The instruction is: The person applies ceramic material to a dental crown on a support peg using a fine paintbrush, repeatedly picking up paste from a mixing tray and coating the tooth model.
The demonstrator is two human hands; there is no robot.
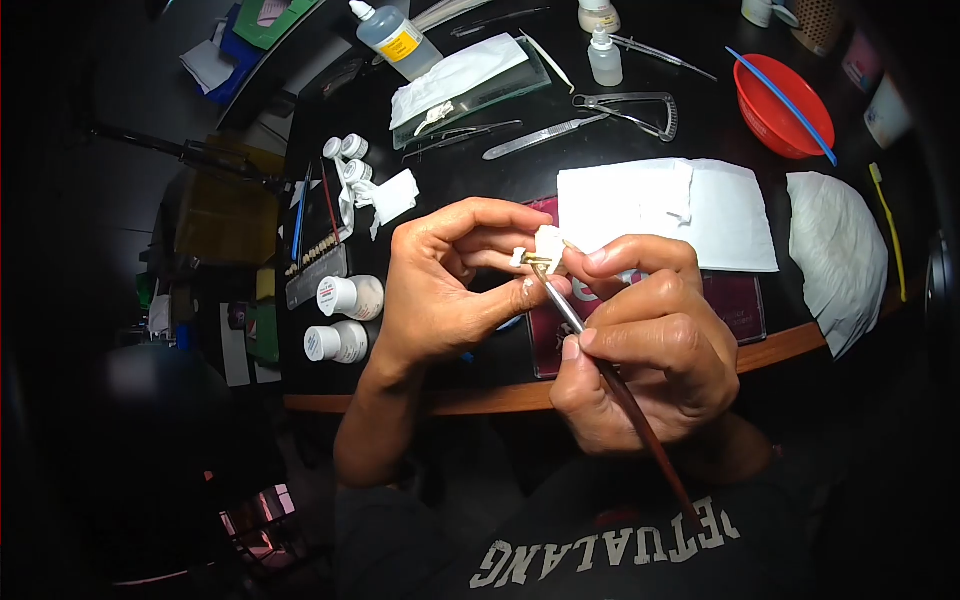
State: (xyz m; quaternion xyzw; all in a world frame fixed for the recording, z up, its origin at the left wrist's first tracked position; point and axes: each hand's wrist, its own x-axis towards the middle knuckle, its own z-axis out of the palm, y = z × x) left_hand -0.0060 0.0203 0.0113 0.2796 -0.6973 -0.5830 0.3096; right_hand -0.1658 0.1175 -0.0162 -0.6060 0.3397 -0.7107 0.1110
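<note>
My left hand point(450, 270) is raised over the front of the table, thumb and fingertips closed on a small white piece point(521, 257) with brass-coloured metal at it. A bit of white tissue point(549, 243) sits at the same fingertips. In my right hand point(650, 350) is a slim brush point(627, 398) with a dark red handle and a silver ferrule, gripped like a pen. Its tip meets the metal part by the left thumb. The right index fingertip reaches close to the tissue. A white smear marks my left thumb.
Beneath the hands lie white paper sheets point(735, 215) on a maroon mat point(545, 335). White-capped jars point(350, 297) stand left. Behind are a glass slab point(500, 92), a scalpel point(540, 138), a caliper point(640, 108) and a squeeze bottle point(395, 40). A red bowl point(775, 110) sits right, near a folded tissue point(835, 250).
</note>
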